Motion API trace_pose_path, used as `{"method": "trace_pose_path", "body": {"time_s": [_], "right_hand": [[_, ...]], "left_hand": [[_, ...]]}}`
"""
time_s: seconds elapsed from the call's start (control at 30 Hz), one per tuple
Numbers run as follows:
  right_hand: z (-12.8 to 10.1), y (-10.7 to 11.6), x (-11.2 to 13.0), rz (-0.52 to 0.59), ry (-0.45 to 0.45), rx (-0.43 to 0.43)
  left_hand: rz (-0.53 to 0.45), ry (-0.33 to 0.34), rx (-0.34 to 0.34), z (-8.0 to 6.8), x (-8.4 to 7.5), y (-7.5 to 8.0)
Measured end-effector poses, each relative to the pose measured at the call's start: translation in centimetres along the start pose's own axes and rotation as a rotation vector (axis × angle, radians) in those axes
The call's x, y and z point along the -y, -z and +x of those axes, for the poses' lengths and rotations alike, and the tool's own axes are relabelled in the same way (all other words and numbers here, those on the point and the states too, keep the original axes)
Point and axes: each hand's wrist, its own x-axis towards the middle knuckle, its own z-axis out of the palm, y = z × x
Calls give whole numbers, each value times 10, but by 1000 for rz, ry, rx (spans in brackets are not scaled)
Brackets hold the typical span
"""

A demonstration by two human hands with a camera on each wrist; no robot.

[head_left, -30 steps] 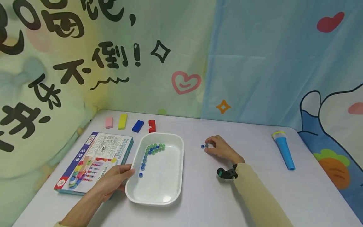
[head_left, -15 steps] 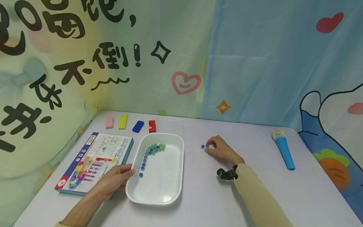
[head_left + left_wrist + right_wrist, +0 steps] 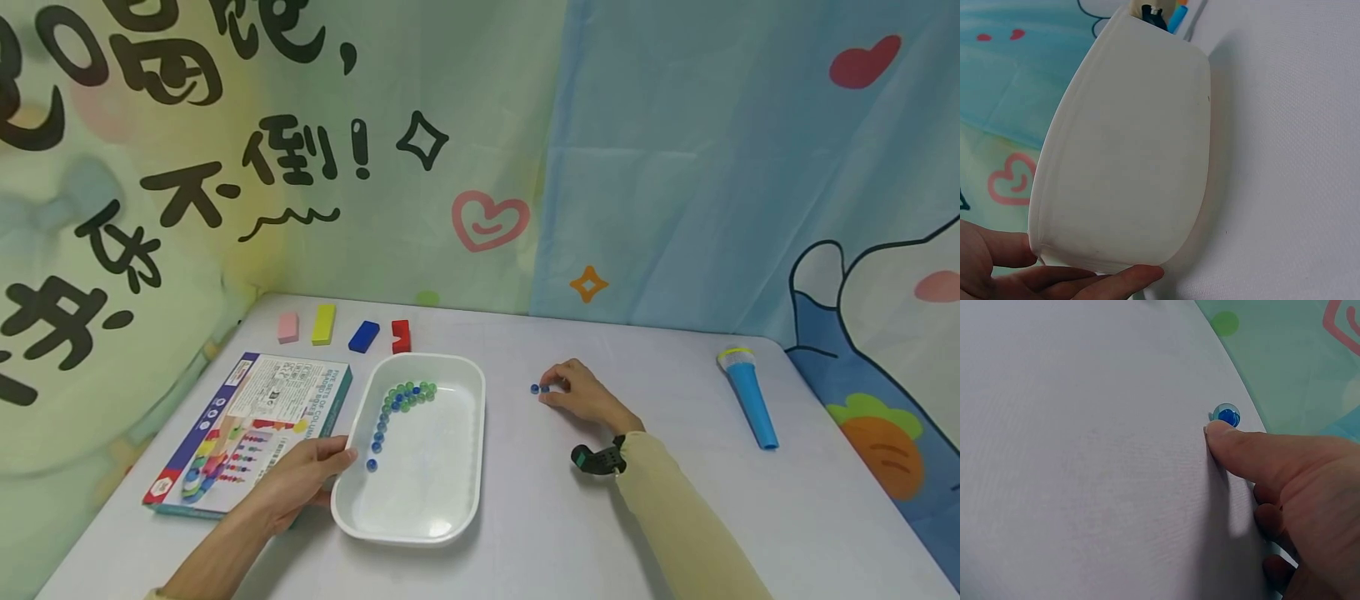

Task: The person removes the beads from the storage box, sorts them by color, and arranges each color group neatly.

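At the middle of the worktop [image 3: 675, 517], the right hand [image 3: 581, 397] rests with fingers curled, its fingertips [image 3: 1217, 431] pinching one of two small blue glass marbles [image 3: 539, 388] against the surface; the other marble lies just to its left. Such marbles are likely hard, smooth and quick to roll, best pinched from opposite sides. Further left, the left hand [image 3: 296, 482] grips the near-left rim of a white plastic tray [image 3: 457, 500] holding a curved row of blue and green marbles [image 3: 397, 404]. A printed box [image 3: 255, 417] lies left of the tray.
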Motion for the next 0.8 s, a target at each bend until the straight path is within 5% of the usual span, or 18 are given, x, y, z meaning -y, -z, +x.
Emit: {"method": "trace_pose_path", "body": {"time_s": [0.43, 0.63, 0.8], "right_hand": [[0, 11, 17, -18, 52, -27], [12, 10, 76, -22, 234, -106], [20, -12, 143, -44, 361, -20]], "left_hand": [[0, -6, 9, -1, 0, 1], [6, -9, 10, -1, 0, 2], [-2, -7, 13, 0, 0, 1]]}}
